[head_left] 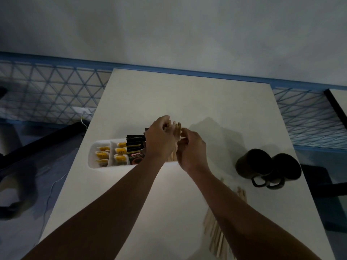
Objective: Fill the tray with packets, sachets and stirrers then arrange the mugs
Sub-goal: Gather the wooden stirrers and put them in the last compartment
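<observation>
On the white table (216, 113) we have the tray (93, 156), with yellow sachets (102, 155) in its left compartments and dark coffee packets (135, 147) beside them. Two mugs (268, 166) wait well apart at right. Our left hand (159, 139) and right hand (191, 149) pinch upright wooden stirrers (176, 130) over the tray's right end; loose stirrers (216, 235) lie nearer us. We judge an uneven release could fan them out over the rim
</observation>
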Demonstrator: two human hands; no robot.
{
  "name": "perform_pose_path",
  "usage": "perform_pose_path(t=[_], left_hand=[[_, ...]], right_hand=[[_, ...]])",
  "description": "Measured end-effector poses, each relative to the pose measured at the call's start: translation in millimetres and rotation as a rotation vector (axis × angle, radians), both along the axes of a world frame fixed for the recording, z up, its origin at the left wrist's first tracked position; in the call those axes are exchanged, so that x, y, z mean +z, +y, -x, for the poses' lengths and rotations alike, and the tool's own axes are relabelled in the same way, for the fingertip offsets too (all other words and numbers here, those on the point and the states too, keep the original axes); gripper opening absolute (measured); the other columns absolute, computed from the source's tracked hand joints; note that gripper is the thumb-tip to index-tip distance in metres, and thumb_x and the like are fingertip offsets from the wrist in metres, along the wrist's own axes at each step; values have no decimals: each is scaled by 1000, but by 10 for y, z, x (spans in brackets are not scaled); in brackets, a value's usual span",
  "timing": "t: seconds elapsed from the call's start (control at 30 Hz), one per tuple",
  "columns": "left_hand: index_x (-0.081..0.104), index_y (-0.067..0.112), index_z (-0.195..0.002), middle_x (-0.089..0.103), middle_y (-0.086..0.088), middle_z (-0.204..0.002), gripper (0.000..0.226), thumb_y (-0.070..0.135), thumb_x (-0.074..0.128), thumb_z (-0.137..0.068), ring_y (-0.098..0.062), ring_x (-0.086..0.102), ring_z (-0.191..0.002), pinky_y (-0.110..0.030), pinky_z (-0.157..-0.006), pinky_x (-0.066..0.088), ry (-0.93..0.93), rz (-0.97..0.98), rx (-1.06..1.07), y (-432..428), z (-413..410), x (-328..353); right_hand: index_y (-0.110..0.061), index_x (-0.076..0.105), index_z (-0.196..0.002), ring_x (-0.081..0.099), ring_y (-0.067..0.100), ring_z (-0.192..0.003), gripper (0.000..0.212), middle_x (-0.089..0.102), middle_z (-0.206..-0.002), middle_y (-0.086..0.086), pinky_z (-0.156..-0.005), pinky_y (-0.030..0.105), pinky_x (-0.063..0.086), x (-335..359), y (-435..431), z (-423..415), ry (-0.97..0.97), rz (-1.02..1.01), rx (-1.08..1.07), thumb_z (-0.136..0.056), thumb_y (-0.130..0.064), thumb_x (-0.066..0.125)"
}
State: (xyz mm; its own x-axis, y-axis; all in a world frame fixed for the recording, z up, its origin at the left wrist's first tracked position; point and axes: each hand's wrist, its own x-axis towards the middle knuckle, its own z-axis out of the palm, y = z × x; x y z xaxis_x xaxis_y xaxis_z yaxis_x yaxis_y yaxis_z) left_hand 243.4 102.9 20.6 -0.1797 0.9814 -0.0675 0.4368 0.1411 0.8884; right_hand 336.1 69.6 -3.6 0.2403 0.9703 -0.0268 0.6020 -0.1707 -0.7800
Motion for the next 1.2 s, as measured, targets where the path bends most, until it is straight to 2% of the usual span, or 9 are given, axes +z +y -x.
perform_pose_path(t=[0.13, 0.23, 0.43, 0.6, 0.7, 0.83, 0.93, 1.07, 1.2], left_hand=[[62, 15, -127, 68, 2, -123, 34, 19, 59, -93, -11, 61, -116, -30, -103, 46, 21, -62, -32, -28, 7, 78], [64, 16, -125, 68, 4, -122, 33, 20, 61, -92, -8, 60, -112, -21, -97, 46, 49, -120, -62, -89, -5, 138], [68, 16, -114, 69, 9, -109, 23, 22, 64, -92, 0, 59, -94, 1, -77, 38, 90, -206, -132, -246, -137, 178], [70, 14, -102, 67, 12, -91, 12, 16, 65, -91, -4, 64, -88, -13, -79, 51, 22, -162, -228, -387, -242, 67], [71, 12, -99, 64, 13, -87, 10, 14, 67, -89, 1, 59, -79, 0, -72, 42, 78, -117, -267, -536, -316, -84], [70, 12, -98, 67, 7, -90, 9, 15, 65, -90, 1, 57, -79, -2, -67, 41, 155, 30, -480, -1233, -890, -371], [69, 12, -93, 70, 2, -87, 14, 25, 64, -92, -5, 61, -74, -8, -65, 43, 209, 142, -505, -1347, -906, -495], [59, 19, -76, 59, 10, -71, 19, 27, 61, -93, -6, 56, -63, -7, -52, 35, 299, 270, -587, -1503, -926, -579], [52, 22, -78, 56, 10, -74, 19, 29, 61, -93, -7, 55, -67, -12, -57, 37, 373, 305, -587, -1685, -1036, -683]], right_hand=[[-10, 61, -130, 62, 16, -106, 40, 63, -121, 5, -88, 20, 47, 56, -67, -106, 46, 26, -14, -93, 2, 53], [-12, 60, -131, 61, 17, -108, 41, 62, -123, 5, -87, 18, 46, 103, -165, -221, 46, 22, -31, -93, 1, 54], [-14, 61, -129, 63, 12, -101, 35, 64, -122, 2, -55, 1, 43, -46, -403, -579, 40, 66, -104, -95, -11, 61], [-17, 68, -118, 62, 5, -92, 27, 69, -113, -3, -73, 7, 42, -137, -523, -773, 43, 112, -155, -93, -10, 61], [-16, 68, -120, 63, 7, -96, 28, 69, -112, -4, -84, 21, 49, -111, -730, -845, 64, 163, -146, -94, -11, 61], [-16, 66, -124, 65, 12, -101, 31, 68, -117, -3, -89, 31, 56, -260, -1498, -1432, 44, 257, -270, -93, -11, 59], [-13, 71, -115, 64, 14, -101, 28, 71, -110, -1, -85, 22, 45, -335, -1589, -1533, -55, 279, -243, -88, -11, 63], [-9, 73, -103, 67, 22, -93, 19, 74, -99, 4, -80, 27, 50, -454, -1655, -1612, -147, 301, -231, -86, -15, 66], [-5, 61, -68, 61, 28, -66, 19, 64, -68, 9, -60, 34, 51, -505, -1741, -1677, -246, 391, -225, -83, -16, 59]])
